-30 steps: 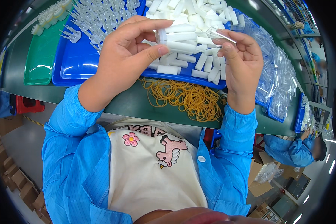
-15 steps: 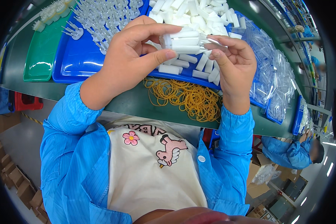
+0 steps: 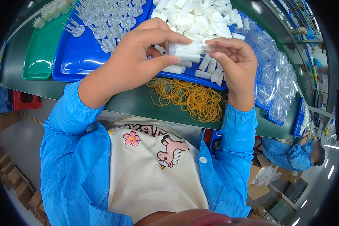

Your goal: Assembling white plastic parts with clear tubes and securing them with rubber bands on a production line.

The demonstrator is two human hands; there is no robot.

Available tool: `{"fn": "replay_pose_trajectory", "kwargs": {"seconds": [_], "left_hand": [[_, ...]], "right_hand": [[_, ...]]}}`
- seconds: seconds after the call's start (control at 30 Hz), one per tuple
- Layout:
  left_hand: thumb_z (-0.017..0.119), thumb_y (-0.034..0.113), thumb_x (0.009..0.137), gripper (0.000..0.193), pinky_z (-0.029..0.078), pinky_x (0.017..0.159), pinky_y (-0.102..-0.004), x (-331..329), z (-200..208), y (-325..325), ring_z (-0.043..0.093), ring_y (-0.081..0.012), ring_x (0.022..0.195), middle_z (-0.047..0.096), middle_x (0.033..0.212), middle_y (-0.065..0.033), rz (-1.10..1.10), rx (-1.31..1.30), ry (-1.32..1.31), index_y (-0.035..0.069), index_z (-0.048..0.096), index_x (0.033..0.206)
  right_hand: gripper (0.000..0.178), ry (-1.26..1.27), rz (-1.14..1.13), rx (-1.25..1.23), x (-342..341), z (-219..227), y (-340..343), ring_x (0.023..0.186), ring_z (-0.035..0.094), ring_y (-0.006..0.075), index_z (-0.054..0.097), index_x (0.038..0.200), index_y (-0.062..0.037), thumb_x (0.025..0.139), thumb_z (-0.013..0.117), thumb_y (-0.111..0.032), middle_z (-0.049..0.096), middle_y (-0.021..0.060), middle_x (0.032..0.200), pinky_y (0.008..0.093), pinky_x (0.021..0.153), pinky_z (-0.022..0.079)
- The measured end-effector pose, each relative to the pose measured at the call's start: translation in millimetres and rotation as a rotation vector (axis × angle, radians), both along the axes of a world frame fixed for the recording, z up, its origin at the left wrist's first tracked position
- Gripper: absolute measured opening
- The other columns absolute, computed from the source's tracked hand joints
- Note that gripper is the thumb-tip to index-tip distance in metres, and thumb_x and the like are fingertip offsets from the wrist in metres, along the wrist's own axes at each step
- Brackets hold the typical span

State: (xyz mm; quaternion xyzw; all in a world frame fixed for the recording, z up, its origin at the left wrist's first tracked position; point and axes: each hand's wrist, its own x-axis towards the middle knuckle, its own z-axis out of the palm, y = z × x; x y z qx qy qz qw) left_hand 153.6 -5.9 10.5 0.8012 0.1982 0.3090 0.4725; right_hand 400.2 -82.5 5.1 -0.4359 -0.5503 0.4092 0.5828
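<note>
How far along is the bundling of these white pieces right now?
Done: no banded bundle shows anywhere. In hand: left hand and right hand pinch a small stack of white pieces together, no band on it yet. Left: a heap of loose white pieces in the blue tray; rubber bands lie unused.

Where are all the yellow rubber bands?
In the head view, the pile of yellow rubber bands lies on the green table, just below the blue tray and under the right hand.
</note>
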Motion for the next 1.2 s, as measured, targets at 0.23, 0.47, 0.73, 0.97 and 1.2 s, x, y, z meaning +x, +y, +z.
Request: {"fn": "replay_pose_trajectory", "kwargs": {"seconds": [0.23,0.47,0.73,0.97,1.2], "left_hand": [[0.064,-0.007,0.082,0.04,0.055,0.082,-0.0242,1,-3,-1,0.055,-0.0141,0.095,0.048,0.103,-0.0055,0.002,-0.087,-0.084,0.003,0.065,0.121],[0.064,-0.007,0.082,0.04,0.055,0.087,-0.0265,2,-2,-5,0.055,-0.0159,0.102,0.048,0.107,-0.0059,-0.029,-0.085,-0.064,0.002,0.064,0.122],[0.065,-0.005,0.082,0.037,0.055,0.091,-0.0303,6,-9,-5,0.055,-0.0197,0.113,0.05,0.121,-0.0101,-0.082,-0.187,-0.26,0.001,0.064,0.119],[0.078,-0.006,0.07,0.043,0.058,0.084,-0.029,7,-10,-5,0.058,-0.0182,0.106,0.051,0.12,-0.0083,-0.12,-0.294,-0.231,0.003,0.065,0.111],[0.08,-0.009,0.066,0.049,0.059,0.08,-0.0262,7,-10,-6,0.059,-0.0166,0.103,0.05,0.117,-0.0071,-0.141,-0.324,-0.189,0.003,0.065,0.111]], "right_hand": [[0.026,-0.01,0.045,0.12,1,-8,7,0.098,0.063,0.0179,0.064,0.102,0.0045,0.078,0.07,0.012,0.063,0.0136,0.107,0.0276,0.085,0.053],[0.029,-0.035,0.022,0.146,-11,-8,5,0.099,0.062,0.0171,0.064,0.106,0.0051,0.078,0.07,0.011,0.062,0.0128,0.107,0.0274,0.085,0.053],[0.039,0.144,-0.231,0.052,-31,-6,0,0.109,0.06,0.0204,0.058,0.119,0.0063,0.082,0.069,0.008,0.06,0.017,0.122,0.0301,0.091,0.05],[0.037,0.276,-0.165,0.067,-47,-13,-6,0.119,0.053,0.0228,0.058,0.116,0.0027,0.081,0.068,0.01,0.056,0.0157,0.124,0.0357,0.095,0.049],[0.04,0.289,-0.047,0.109,-56,-16,-11,0.121,0.051,0.0234,0.056,0.115,0.001,0.079,0.068,0.013,0.051,0.0161,0.128,0.0372,0.097,0.048]]}}
